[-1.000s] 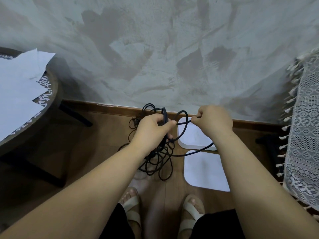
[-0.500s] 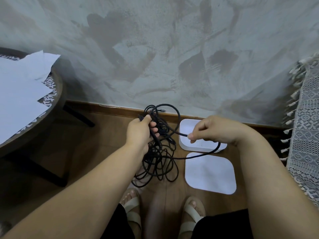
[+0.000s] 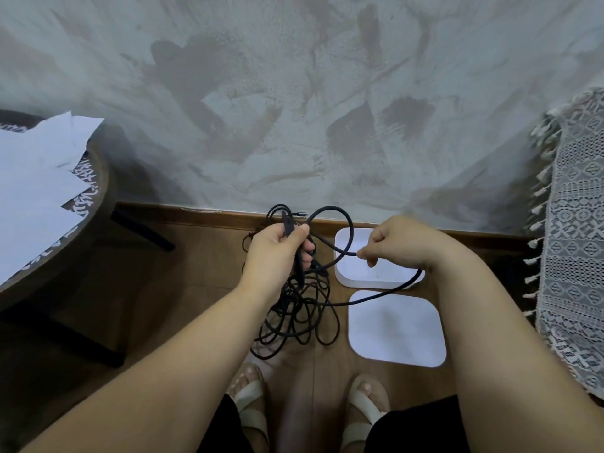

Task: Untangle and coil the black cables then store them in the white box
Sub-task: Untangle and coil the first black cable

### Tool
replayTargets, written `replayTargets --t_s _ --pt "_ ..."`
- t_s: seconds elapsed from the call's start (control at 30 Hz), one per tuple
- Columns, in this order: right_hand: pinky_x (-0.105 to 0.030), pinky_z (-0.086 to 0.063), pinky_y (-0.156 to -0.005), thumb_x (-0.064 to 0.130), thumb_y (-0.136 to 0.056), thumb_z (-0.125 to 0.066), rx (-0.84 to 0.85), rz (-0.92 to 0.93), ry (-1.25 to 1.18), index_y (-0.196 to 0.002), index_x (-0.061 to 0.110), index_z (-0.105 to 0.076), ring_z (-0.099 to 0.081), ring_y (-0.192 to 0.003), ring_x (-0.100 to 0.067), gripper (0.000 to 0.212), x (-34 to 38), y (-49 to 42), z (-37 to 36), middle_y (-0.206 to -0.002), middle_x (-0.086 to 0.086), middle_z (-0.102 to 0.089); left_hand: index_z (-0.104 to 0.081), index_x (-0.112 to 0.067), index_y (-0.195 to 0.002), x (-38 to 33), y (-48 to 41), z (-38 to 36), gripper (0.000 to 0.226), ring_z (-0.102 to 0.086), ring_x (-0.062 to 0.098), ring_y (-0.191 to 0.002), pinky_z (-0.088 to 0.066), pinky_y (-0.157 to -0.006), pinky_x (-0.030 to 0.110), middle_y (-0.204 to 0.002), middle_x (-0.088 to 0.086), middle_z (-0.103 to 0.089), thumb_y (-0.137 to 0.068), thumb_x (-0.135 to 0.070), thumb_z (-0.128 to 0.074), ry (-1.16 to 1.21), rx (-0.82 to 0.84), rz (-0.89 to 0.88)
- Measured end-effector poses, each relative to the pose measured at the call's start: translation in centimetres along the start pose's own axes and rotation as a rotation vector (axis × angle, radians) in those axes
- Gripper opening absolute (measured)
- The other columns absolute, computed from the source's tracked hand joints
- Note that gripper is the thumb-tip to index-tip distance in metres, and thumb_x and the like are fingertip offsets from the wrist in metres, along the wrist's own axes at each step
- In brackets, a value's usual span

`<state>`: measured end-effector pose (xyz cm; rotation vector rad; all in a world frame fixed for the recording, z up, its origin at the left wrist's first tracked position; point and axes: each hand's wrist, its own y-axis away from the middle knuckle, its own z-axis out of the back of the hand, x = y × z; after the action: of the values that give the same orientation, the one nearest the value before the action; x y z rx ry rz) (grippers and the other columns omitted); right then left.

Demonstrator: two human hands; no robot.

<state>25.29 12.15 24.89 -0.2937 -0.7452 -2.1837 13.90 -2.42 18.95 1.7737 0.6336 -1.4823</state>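
A tangled bundle of black cables hangs from my left hand, which grips several strands above the wooden floor. One loop arcs up and right from that fist to my right hand, which pinches a single strand between thumb and fingers. That strand runs on under my right wrist and back to the bundle. The open white box sits on the floor by the wall, just below my right hand. Its flat white lid lies nearer to me.
A round dark table with white paper sheets stands at the left, its black legs reaching across the floor. A lace cloth with tassels hangs at the right. My sandalled feet are at the bottom, and a grey wall is ahead.
My hands have drawn apart and lowered. The loop between them has widened, and my right hand now holds its strand over the white box.
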Motion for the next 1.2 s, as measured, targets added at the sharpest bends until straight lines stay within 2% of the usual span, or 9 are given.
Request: replayTargets --t_s 0.37,0.5,0.57,0.67,0.83,0.9,1.0,1.07,1.2 --pt "-0.019 -0.03 -0.052 0.036 -0.084 -0.066 0.061 0.103 -0.301 -0.066 0.015 -0.07 -0.035 -0.049 -0.006 0.027 -0.5 0.7 0.8 -0.046 0.016 -0.045 -0.054 -0.007 -0.09 0.6 -2.3 1.7 0.013 -0.047 0.014 -0.055 -0.051 -0.062 0.033 -0.069 0.004 -0.054 -0.099 -0.015 -0.048 0.311 -0.39 0.35" --pt "-0.017 -0.028 -0.051 0.047 -0.071 -0.065 -0.02 0.219 -0.544 -0.061 0.021 -0.07 -0.03 -0.05 -0.01 0.028 -0.3 1.2 1.3 -0.051 0.005 -0.034 -0.057 -0.005 -0.102 0.9 -2.0 1.8 0.016 -0.057 0.02 -0.066 -0.05 -0.07 0.037 -0.078 0.007 -0.061 -0.099 -0.016 -0.045 0.169 -0.157 0.575" --pt "-0.015 -0.029 -0.048 0.05 -0.065 -0.062 -0.057 0.26 -0.612 -0.06 0.022 -0.071 -0.029 -0.05 -0.011 0.03 -0.1 1.4 1.4 -0.054 -0.001 -0.032 -0.059 -0.004 -0.111 0.5 -1.2 1.7 0.027 -0.062 0.023 -0.088 -0.047 -0.083 0.036 -0.098 0.011 -0.067 -0.099 -0.024 -0.047 -0.179 0.096 0.611" --pt "-0.016 -0.029 -0.048 0.049 -0.073 -0.061 -0.053 0.259 -0.566 -0.062 0.024 -0.072 -0.028 -0.05 -0.012 0.03 0.1 1.1 1.2 -0.053 0.0 -0.032 -0.066 -0.003 -0.11 -1.2 -1.1 2.3 0.029 -0.062 0.025 -0.098 -0.047 -0.08 0.029 -0.109 0.013 -0.067 -0.097 -0.023 -0.05 -0.651 0.093 0.352" --pt "-0.024 -0.029 -0.055 0.047 -0.087 -0.057 -0.032 0.206 -0.437 -0.067 0.022 -0.071 -0.029 -0.05 -0.01 0.036 0.2 0.3 0.2 -0.056 0.004 -0.032 -0.058 -0.029 -0.081 -4.5 -0.5 4.2 0.023 -0.058 0.02 -0.088 -0.05 -0.087 0.036 -0.099 0.002 -0.064 -0.094 -0.014 -0.044 -0.569 -0.309 -0.17" --pt "-0.024 -0.029 -0.055 0.048 -0.086 -0.056 -0.014 0.231 -0.442 -0.065 0.021 -0.07 -0.029 -0.05 -0.01 0.037 0.5 0.2 0.1 -0.055 0.004 -0.032 -0.058 -0.027 -0.096 -4.8 0.1 3.7 0.02 -0.053 0.015 -0.091 -0.044 -0.088 0.033 -0.107 -0.004 -0.059 -0.09 -0.011 -0.048 -0.692 -0.204 -0.348" --pt "-0.024 -0.026 -0.054 0.052 -0.077 -0.058 -0.004 0.284 -0.551 -0.06 0.022 -0.068 -0.028 -0.052 -0.012 0.036 0.6 0.2 0.1 -0.053 0.003 -0.031 -0.061 -0.022 -0.113 -4.3 0.5 2.2 0.033 -0.048 0.007 -0.108 -0.036 -0.092 0.022 -0.106 -0.015 -0.056 -0.084 -0.023 -0.047 -0.819 0.234 -0.42" --pt "-0.022 -0.025 -0.052 0.053 -0.072 -0.056 -0.024 0.306 -0.647 -0.058 0.022 -0.068 -0.026 -0.05 -0.011 0.036 0.5 0.3 0.3 -0.05 0.006 -0.029 -0.065 -0.023 -0.098 -4.2 0.8 1.7 0.021 -0.055 0.002 -0.087 -0.04 -0.077 0.02 -0.082 -0.02 -0.061 -0.09 -0.031 -0.048 -0.737 0.399 -0.355" --pt "-0.016 -0.035 -0.054 0.04 -0.072 -0.059 -0.117 0.311 -0.898 -0.073 0.017 -0.068 -0.034 -0.049 -0.007 0.024 -0.1 -0.6 0.0 -0.049 0.008 -0.039 -0.06 -0.019 -0.075 -4.9 1.2 1.2 0.03 -0.036 0.003 -0.046 -0.028 -0.053 0.023 -0.047 -0.013 -0.043 -0.099 -0.028 -0.043 -0.5 0.41 -0.312"
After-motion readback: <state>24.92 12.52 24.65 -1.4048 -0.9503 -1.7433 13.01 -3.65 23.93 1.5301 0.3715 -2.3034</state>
